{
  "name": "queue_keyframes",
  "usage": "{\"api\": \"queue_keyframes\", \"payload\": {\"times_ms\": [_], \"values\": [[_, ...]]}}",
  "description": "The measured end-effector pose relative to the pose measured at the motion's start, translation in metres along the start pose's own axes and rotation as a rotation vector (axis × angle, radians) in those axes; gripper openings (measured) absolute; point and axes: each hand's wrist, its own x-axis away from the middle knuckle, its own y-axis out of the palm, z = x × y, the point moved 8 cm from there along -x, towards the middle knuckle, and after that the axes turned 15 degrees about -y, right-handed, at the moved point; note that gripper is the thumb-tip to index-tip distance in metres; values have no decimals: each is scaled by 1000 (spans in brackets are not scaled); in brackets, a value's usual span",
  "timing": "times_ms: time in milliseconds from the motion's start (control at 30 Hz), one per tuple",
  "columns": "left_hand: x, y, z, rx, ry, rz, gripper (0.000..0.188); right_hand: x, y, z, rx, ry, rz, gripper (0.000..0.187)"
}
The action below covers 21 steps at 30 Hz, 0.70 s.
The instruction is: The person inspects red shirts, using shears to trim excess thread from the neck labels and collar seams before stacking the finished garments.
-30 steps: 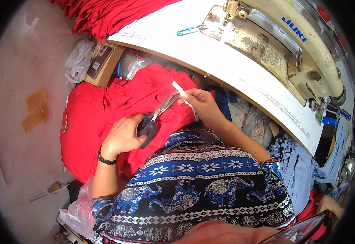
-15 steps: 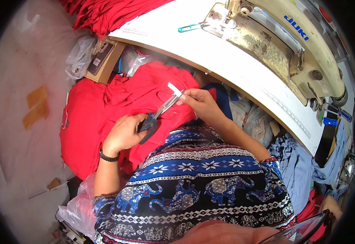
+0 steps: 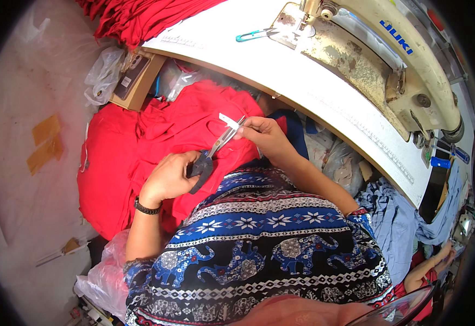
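Note:
My left hand [image 3: 169,176] grips the black handles of a pair of scissors [image 3: 211,155], its blades pointing up and to the right. My right hand [image 3: 262,136] pinches a small white strip [image 3: 228,120] at the blade tips. Both hands hover over a heap of red cloth [image 3: 139,146] lying beside my lap. A black wristband sits on my left wrist.
A white sewing table [image 3: 302,70] with a cream sewing machine [image 3: 389,60] spans the top. Teal thread snips [image 3: 254,36] lie on it. More red cloth [image 3: 134,16] is piled top left, with a cardboard box [image 3: 134,81] below it. Blue fabric [image 3: 406,217] and another person's hand [image 3: 444,252] lie at the right.
The scissors' blades have closed in on the white strip, and both hands have shifted slightly toward each other. The red cloth stays put.

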Motion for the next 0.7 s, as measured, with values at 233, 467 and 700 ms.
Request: {"api": "queue_keyframes", "payload": {"times_ms": [233, 467, 700], "values": [[1, 4, -5, -38, 71, 39, 30, 0, -1, 0, 43, 27, -1, 10], [-13, 5, -20, 652, 113, -101, 27, 2, -12, 11, -24, 26, 103, 17], [-111, -115, 60, -3, 172, 481, 31, 32, -28, 37, 235, 7, -34, 48]]}}
